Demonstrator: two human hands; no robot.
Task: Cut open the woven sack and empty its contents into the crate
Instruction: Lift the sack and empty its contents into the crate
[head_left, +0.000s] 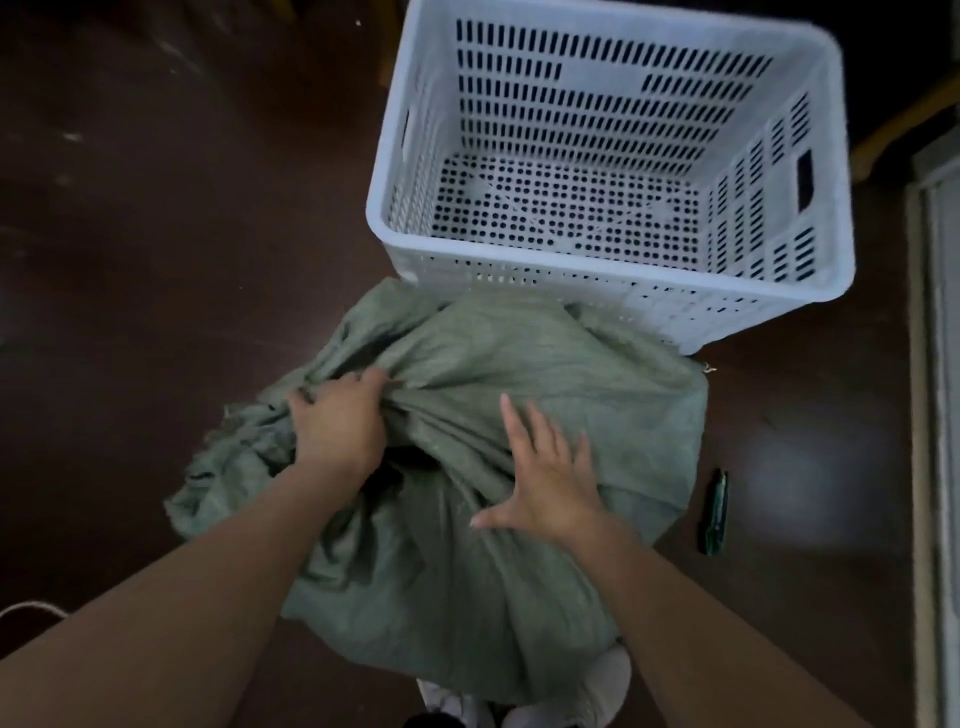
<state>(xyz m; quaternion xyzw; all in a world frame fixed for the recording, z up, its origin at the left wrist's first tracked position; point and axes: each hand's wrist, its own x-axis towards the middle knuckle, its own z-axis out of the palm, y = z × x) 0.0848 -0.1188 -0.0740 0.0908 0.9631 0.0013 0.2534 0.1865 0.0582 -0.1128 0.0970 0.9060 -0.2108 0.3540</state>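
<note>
Sack (519, 364), green and woven, is lying crumpled on the dark floor (156, 260), directly below the camera, with its far edge resting against the near wall of the crate (602, 111). A bunch of its cloth is being gripped by the left hand (337, 421), whose fingers are curled into the gathered folds on the sack's left side, so that creases are being drawn toward that fist. The cloth to the right is being pressed down by the right hand (545, 478), which is being held flat, with fingers spread and straight and the thumb stretched out sideways. A dark gap among the folds is showing just beside the left wrist; whether it is a cut opening cannot be told. The crate, white and perforated, is standing upright beyond the sack, its holed bottom lying in plain view. A slim dark tool (716, 512) is lying on the floor to the right of the sack, near it but apart, and is being touched by neither hand. A white shoe (608, 675) is partly covered by the sack's near end.
</note>
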